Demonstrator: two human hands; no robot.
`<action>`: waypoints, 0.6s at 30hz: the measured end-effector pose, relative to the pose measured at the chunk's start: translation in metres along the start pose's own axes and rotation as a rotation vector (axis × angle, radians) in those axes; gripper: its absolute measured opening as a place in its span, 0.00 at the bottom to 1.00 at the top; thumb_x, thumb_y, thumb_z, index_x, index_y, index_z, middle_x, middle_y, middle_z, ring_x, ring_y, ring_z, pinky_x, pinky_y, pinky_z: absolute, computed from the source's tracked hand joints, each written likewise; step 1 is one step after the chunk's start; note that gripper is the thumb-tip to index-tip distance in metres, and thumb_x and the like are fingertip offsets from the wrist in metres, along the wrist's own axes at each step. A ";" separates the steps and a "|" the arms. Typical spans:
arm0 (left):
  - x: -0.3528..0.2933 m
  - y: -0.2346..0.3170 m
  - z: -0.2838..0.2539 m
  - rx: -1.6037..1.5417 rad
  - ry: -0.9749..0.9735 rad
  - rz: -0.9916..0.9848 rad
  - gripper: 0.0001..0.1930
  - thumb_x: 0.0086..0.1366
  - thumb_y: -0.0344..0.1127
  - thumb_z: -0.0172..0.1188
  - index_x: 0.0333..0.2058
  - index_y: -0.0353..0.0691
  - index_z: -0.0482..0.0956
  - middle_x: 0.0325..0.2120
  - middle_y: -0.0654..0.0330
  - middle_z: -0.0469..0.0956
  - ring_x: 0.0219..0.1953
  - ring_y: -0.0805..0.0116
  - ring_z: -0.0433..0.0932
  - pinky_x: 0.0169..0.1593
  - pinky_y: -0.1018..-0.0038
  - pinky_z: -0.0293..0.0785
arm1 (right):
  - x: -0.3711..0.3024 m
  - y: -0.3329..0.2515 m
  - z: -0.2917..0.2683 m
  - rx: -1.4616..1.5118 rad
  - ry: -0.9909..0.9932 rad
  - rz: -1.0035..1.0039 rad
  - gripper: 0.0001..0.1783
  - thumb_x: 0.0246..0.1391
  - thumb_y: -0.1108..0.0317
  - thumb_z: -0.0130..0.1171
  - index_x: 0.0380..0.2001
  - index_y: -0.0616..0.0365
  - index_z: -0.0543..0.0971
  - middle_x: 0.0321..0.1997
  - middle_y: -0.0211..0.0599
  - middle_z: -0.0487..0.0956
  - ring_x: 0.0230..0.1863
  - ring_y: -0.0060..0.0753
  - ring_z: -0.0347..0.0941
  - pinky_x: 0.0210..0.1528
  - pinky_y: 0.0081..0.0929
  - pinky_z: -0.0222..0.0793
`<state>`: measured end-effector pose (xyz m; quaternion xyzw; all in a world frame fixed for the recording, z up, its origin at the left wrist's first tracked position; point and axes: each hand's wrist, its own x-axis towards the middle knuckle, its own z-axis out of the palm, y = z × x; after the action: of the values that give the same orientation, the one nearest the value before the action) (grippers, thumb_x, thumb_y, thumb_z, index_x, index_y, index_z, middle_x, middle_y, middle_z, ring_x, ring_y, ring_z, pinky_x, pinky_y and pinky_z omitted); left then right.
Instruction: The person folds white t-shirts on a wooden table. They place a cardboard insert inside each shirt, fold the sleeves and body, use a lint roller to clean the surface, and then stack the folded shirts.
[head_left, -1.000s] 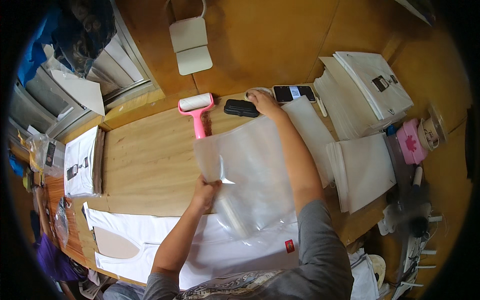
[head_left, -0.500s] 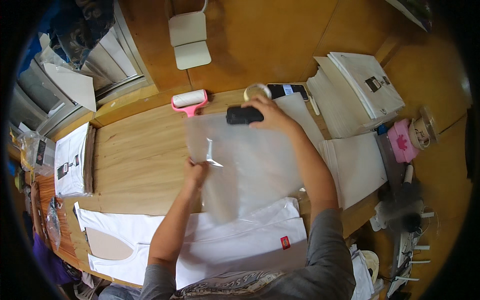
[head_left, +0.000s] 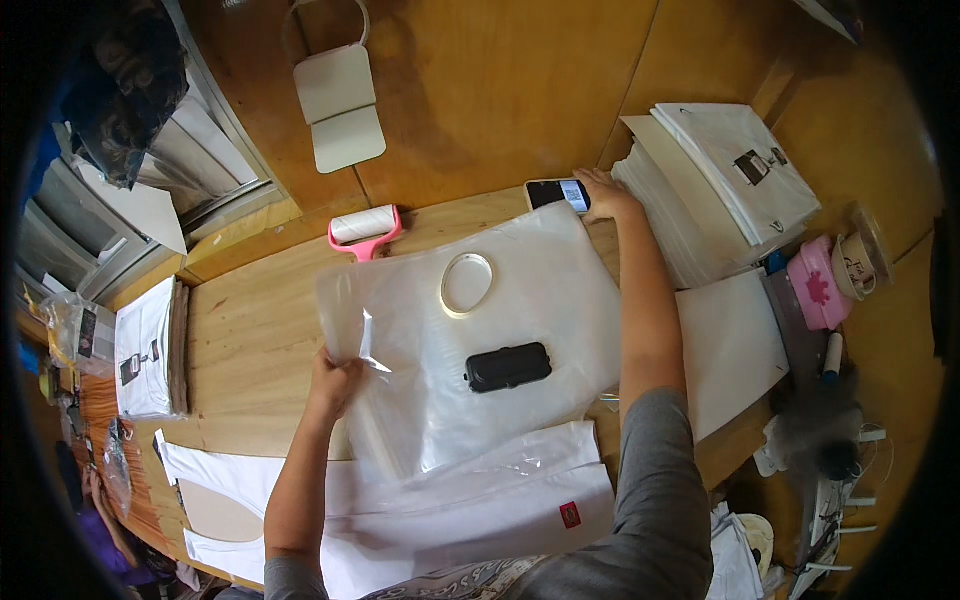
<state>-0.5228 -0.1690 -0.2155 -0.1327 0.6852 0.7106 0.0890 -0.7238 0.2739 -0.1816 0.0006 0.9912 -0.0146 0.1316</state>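
My left hand point(head_left: 336, 384) is closed on the left edge of a sheaf of clear plastic bags point(head_left: 410, 335). A roll of tape point(head_left: 467, 284) and a small black case point(head_left: 508, 367) lie on top of the bags. At the back of the table my right hand point(head_left: 603, 195) grips the right end of a smartphone point(head_left: 556, 196), whose screen is partly lit. Below the bags, partly under them, a white sleeveless garment point(head_left: 430, 530) with a small red label is spread out along the near side.
A pink-handled lint roller point(head_left: 365, 231) lies behind the bags. Folded white garments point(head_left: 148, 350) are stacked at the left, with more packed ones point(head_left: 735, 180) at the back right. White sheets point(head_left: 730, 340) and a pink container point(head_left: 818, 285) are at the right. Another person's hand point(head_left: 95, 490) shows far left.
My right hand has let go of the black case, now on the bags, and reached back to the smartphone. The tape roll now rests on the bags. My left hand and the bags shifted left and nearer.
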 end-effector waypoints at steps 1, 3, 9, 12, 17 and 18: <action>0.000 0.001 0.002 -0.010 -0.005 0.004 0.14 0.49 0.17 0.44 0.37 0.33 0.69 0.26 0.61 0.71 0.25 0.75 0.70 0.26 0.79 0.67 | 0.003 -0.002 -0.001 -0.010 -0.018 0.002 0.58 0.21 0.64 0.69 0.58 0.49 0.46 0.63 0.31 0.45 0.63 0.34 0.39 0.61 0.47 0.38; -0.001 -0.003 0.003 -0.046 0.017 0.007 0.12 0.51 0.19 0.47 0.36 0.33 0.69 0.25 0.62 0.71 0.25 0.75 0.69 0.26 0.80 0.66 | 0.010 -0.008 -0.003 -0.033 -0.054 -0.005 0.59 0.18 0.63 0.69 0.58 0.49 0.48 0.62 0.32 0.48 0.63 0.35 0.42 0.61 0.43 0.39; 0.007 -0.016 0.010 0.175 0.121 0.225 0.07 0.55 0.27 0.53 0.33 0.34 0.68 0.22 0.64 0.70 0.23 0.78 0.67 0.25 0.81 0.65 | 0.006 -0.006 -0.009 0.025 -0.033 0.003 0.51 0.15 0.66 0.68 0.52 0.55 0.58 0.51 0.39 0.60 0.56 0.40 0.54 0.54 0.37 0.55; 0.012 -0.006 0.015 0.153 0.224 0.141 0.06 0.55 0.26 0.53 0.32 0.33 0.69 0.22 0.64 0.71 0.23 0.78 0.66 0.25 0.81 0.64 | -0.012 -0.001 -0.014 -0.042 0.182 0.065 0.48 0.15 0.66 0.68 0.49 0.57 0.60 0.48 0.41 0.61 0.54 0.43 0.56 0.51 0.38 0.59; 0.036 -0.009 0.021 -0.084 0.371 0.201 0.07 0.55 0.26 0.52 0.33 0.32 0.69 0.25 0.62 0.71 0.24 0.77 0.67 0.26 0.80 0.63 | -0.051 0.009 -0.047 0.123 0.441 0.049 0.46 0.16 0.64 0.68 0.46 0.64 0.62 0.47 0.49 0.62 0.52 0.48 0.57 0.51 0.36 0.57; 0.042 -0.004 0.033 -0.084 0.389 0.205 0.07 0.55 0.25 0.51 0.34 0.32 0.69 0.26 0.61 0.71 0.24 0.76 0.67 0.27 0.80 0.64 | -0.056 0.011 -0.048 0.191 0.497 0.015 0.45 0.17 0.63 0.68 0.46 0.65 0.62 0.47 0.49 0.63 0.51 0.48 0.58 0.51 0.36 0.58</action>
<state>-0.5636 -0.1382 -0.2317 -0.2007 0.6692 0.7048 -0.1233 -0.6824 0.2869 -0.1215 0.0240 0.9872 -0.1063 -0.1164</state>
